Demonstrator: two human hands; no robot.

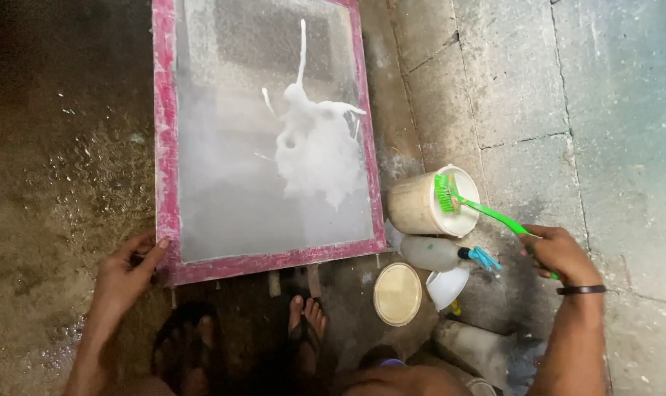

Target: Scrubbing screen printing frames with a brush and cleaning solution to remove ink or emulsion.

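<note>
A pink-framed mesh screen [166, 147] lies flat on the wet floor, with a splash of white liquid [312, 143] spread across its middle. My left hand [127, 271] grips the frame's near left corner. My right hand [562, 253] holds a green brush [479, 209] by its handle. The brush's bristles rest at the rim of a white bucket [421, 209] lying beside the frame's right edge.
Below the bucket lie a pale spray bottle [435, 253] with a blue trigger, a round cream lid [397, 293] and a small white bowl [448, 286]. My sandalled feet [307, 323] stand at the frame's near edge. Grey stone blocks [538, 110] run along the right.
</note>
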